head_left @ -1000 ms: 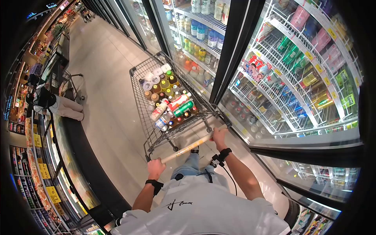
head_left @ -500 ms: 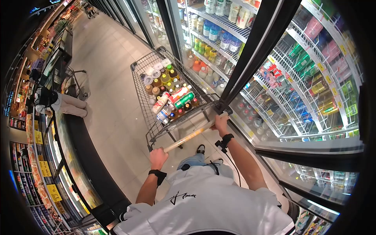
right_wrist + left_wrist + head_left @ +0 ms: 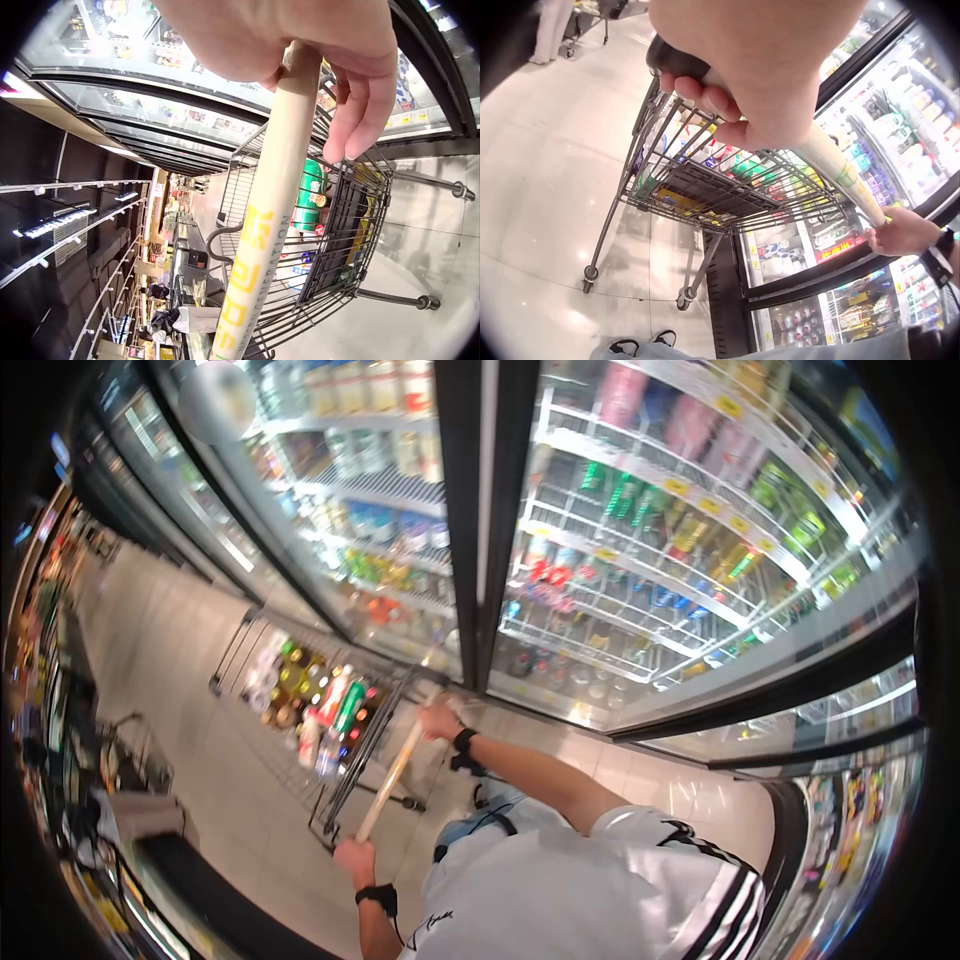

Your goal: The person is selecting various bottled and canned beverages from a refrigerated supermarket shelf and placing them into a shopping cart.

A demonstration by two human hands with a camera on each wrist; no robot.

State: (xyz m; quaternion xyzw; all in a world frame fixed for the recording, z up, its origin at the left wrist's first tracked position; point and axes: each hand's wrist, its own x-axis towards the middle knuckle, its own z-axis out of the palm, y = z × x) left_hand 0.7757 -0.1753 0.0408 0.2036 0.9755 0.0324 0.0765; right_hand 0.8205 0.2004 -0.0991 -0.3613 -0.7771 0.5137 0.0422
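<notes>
A wire shopping cart loaded with bottles stands in front of me. Its pale handle bar runs between my hands, and yellow print shows on the bar in the right wrist view. My left hand grips the bar near its left end; curled fingers show beneath it in the left wrist view. Toward the other end, my right hand holds the bar, its fingers bent down over the far side. A green bottle lies on top of the load.
Glass-door coolers full of drinks line the right side, close to the cart. At the left, a person in light trousers stands by a dark-edged display case. Pale tiled floor stretches ahead between them.
The head view has swung right, so the cart and both hands appear farther left and the coolers fill more of the picture. Both hands have stayed on the bar.
</notes>
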